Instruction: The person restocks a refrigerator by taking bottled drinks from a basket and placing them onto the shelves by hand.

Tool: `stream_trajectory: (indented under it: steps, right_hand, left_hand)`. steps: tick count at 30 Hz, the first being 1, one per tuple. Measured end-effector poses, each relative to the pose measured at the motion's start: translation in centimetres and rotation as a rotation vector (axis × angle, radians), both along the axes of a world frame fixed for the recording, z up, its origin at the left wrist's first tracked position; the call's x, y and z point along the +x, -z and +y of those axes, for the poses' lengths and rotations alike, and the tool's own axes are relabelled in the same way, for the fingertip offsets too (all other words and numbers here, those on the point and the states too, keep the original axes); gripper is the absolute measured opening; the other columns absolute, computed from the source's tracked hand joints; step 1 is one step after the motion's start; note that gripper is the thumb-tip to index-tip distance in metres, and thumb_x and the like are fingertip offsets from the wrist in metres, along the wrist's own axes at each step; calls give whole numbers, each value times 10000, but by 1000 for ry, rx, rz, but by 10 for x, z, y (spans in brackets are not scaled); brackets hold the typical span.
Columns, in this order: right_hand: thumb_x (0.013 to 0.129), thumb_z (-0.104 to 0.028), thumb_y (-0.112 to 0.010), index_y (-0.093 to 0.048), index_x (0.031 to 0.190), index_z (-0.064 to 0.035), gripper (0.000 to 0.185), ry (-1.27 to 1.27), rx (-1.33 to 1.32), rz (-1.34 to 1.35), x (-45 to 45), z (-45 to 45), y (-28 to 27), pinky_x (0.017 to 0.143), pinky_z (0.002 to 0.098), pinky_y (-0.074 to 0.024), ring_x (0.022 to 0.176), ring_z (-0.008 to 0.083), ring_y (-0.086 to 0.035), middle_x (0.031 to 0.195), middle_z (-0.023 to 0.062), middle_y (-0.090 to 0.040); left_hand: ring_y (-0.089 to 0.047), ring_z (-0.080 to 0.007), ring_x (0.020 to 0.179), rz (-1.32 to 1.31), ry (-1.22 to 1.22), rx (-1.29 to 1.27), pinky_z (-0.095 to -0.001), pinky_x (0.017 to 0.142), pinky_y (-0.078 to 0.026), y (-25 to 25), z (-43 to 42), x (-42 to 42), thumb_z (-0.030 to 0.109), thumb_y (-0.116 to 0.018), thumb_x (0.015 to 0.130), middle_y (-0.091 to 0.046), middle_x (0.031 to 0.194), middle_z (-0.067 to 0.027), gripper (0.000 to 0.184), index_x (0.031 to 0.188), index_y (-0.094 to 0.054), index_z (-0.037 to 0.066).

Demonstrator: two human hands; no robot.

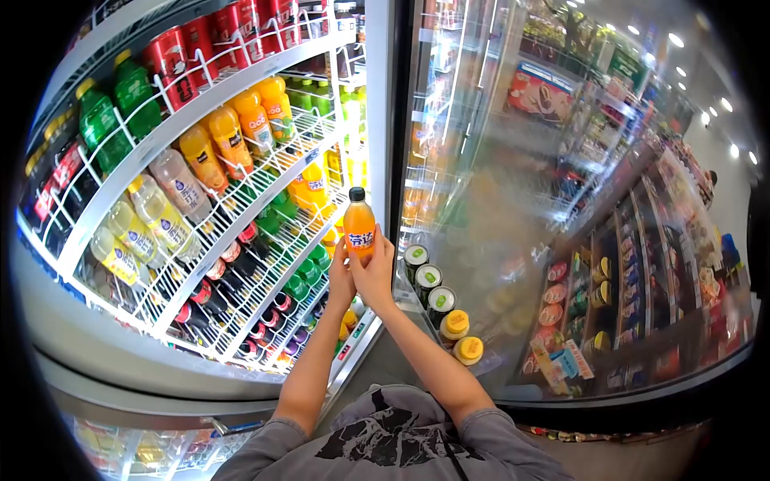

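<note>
An orange soda bottle (359,218) with a dark cap stands nearly upright in front of the open fridge. Both hands are closed around its lower part. My left hand (341,276) holds it from the left side, and my right hand (374,271) wraps it from the right. The label faces me, partly covered by fingers at its lower edge. Just behind the bottle is the right end of the lit wire shelves (233,188), where more orange bottles (311,186) sit.
Red cans (170,64), green bottles (98,120) and clear bottles (164,215) fill the tilted racks on the left. A glass door (497,216) stands on the right, with several cans and yellow-lidded containers (455,323) by its lower inner edge. Snack shelves (634,272) show through it.
</note>
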State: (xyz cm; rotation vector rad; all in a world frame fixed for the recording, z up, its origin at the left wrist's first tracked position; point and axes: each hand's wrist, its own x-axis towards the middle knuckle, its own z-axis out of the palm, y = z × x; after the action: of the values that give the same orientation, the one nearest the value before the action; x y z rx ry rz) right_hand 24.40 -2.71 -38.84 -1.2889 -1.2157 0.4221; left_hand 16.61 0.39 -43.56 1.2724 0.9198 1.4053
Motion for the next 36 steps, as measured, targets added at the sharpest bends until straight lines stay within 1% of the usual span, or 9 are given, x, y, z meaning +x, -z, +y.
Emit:
stream_trajectory:
  steps: [6,12,17,23,25,29,31,32,36]
  right_hand:
    - [829,-188,-737,-334,1457,17,774,101,-62,-145,1,29,9,976,379,-448,1176,341,-503,1278,220,-449]
    - [751,-221,-811,-457,1309,25,705,67,-41,-233,13,75,3,920,395,-469,1093,344,-560,1173,198,-544]
    - [731,-233,-826,-505,1218,11,633,-14,-102,-218,15,117,-19,869,393,-494,1014,354,-606,1103,209,-597]
    - [768,-226,-806,-505,1169,16,557,-53,28,-187,8,181,-28,852,408,-502,1031,366,-604,1097,210,-603]
    - [776,-200,-802,-487,1197,18,570,-7,119,-212,5,199,-21,880,408,-495,1075,373,-582,1152,218,-571]
    - [789,-213,-791,-430,1269,31,649,-21,168,-129,3,236,2,951,421,-458,1130,360,-549,1200,220,-526]
    - [812,-270,-772,-410,1287,36,671,-31,171,-197,9,244,-1,959,433,-453,1150,359,-536,1217,221,-512]
    - [817,-295,-765,-410,1289,35,676,-82,167,-169,11,250,-1,967,438,-447,1146,363,-537,1211,220,-516]
    - [831,-293,-760,-406,1298,27,668,-199,154,-110,13,275,13,918,409,-493,1115,354,-582,1187,218,-551]
  left_hand:
    - [-650,-219,989,9,0,-47,-313,832,-523,9,28,0,64,-705,861,-641,1111,-160,659,1435,-384,24]
    - [-624,-312,1093,210,-70,-61,-378,962,-458,14,64,-5,28,-692,820,-648,1151,-194,712,1455,-371,63]
    - [-590,-335,1156,256,-96,-37,-389,979,-447,14,106,-11,51,-710,814,-613,1228,-211,751,1470,-345,50]
    - [-561,-367,1160,575,-206,259,-426,989,-443,-13,163,-24,49,-701,812,-598,1193,-250,765,1479,-326,19]
    - [-555,-379,1147,674,-213,240,-417,977,-462,-16,178,-24,-21,-636,823,-562,1227,-255,748,1490,-300,6]
    - [-483,-378,1279,379,-53,174,-367,1002,-469,-7,206,-21,-154,-453,819,-401,1424,-255,775,1531,-199,19]
    - [-367,-362,1395,176,70,13,-352,1046,-426,0,211,-17,-150,-407,821,-296,1522,-238,827,1553,-67,34]
    - [-231,-340,1461,100,168,-14,-346,1111,-338,4,217,-16,-137,-393,823,-166,1589,-221,876,1550,58,52]
    - [-99,-297,1497,184,136,15,-330,1174,-192,17,224,-8,-117,-428,819,-91,1611,-214,915,1541,107,54]
